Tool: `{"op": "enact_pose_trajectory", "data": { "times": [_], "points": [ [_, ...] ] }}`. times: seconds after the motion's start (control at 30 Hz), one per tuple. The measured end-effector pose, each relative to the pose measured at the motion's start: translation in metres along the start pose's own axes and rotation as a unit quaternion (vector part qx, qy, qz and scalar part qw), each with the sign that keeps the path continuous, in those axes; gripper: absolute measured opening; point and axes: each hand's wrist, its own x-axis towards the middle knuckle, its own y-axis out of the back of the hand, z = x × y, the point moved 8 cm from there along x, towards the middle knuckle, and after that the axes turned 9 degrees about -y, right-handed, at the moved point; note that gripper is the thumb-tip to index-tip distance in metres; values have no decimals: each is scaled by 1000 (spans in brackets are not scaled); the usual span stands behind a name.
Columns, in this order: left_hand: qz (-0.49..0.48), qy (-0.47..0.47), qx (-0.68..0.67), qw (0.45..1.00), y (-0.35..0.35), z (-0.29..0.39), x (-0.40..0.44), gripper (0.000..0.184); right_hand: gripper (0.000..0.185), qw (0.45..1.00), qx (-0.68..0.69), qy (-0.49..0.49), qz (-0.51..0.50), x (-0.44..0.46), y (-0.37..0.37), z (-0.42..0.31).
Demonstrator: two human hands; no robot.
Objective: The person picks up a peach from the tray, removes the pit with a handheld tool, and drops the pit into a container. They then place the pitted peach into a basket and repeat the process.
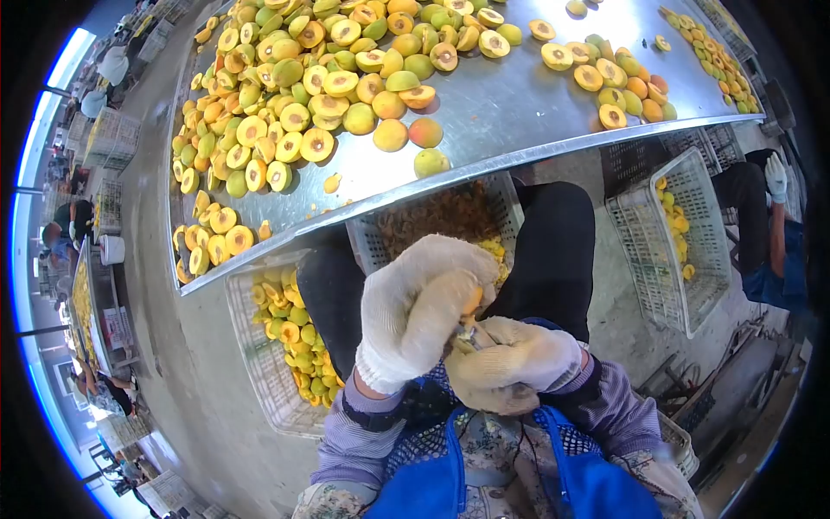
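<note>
Head view shows one piece of fruit point(473, 300) between the two gloved hands, low in front of the person's body and over the lap. The left hand point(424, 303) is curled around this fruit, so only a small orange part can be seen between its fingers. The right hand point(512, 363) is closed narrow just beside it, and it grips a small tool point(469, 335), whose metal part points up to the fruit; the fingers hide the rest, so its full shape I cannot tell. Behind the hands, between the knees in dark trousers, stands a middle crate point(370, 251) with brown, wet-looking matter, and with yellow pieces at its right side. Near the left knee is a left crate point(251, 372), which holds many yellow and green halves. Farther forward is the metal worktop point(510, 112), shiny and with a raised edge. On its left part lies a big pile point(294, 95) of fruits, many cut in half, some with the brown centre facing up. A smaller group point(627, 86) lies to the right, and a long row point(713, 65) is near the far right end. On the floor at right, a tilted crate point(683, 259) has some yellow pieces inside, and next to it a co-worker's gloved palm point(775, 178) is raised. At far left, other people point(73, 221) are near another long table point(86, 298).
</note>
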Motion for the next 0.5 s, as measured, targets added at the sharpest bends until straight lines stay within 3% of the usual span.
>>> {"op": "enact_pose_trajectory", "data": {
  "times": [0.03, 0.1, 0.13, 0.2, 0.23, 0.3, 0.37, 0.5],
  "points": [
    [-1, 0, 0, 1000, -1, -4, 2, 22, 23, 1000, 16, -8, -12, -3, -2, 1],
    [6, -231, 116, 966, -5, 23, 1, 19, 22, 999, 32, -15, -24, -6, -1, 4],
    [6, -231, 116, 966, -5, 23, 2, 19, 20, 996, 51, -9, -68, -6, -4, 6],
    [-44, -120, -99, 987, -11, 7, 5, 27, 20, 991, 68, -2, -111, -3, -6, 13],
    [-44, -121, -99, 987, -15, 6, 3, 27, 24, 994, 81, 18, -68, 0, 3, 16],
    [67, 0, -280, 958, -14, -16, -1, 38, 31, 995, 92, 38, -26, 1, 9, 12],
    [72, 42, -279, 957, -11, -24, -3, 42, 26, 985, 137, 29, -101, 2, -8, 0],
    [119, 137, -344, 921, -5, -37, -14, 45, 26, 986, 140, 12, -93, 8, -9, -3]
  ]
}}
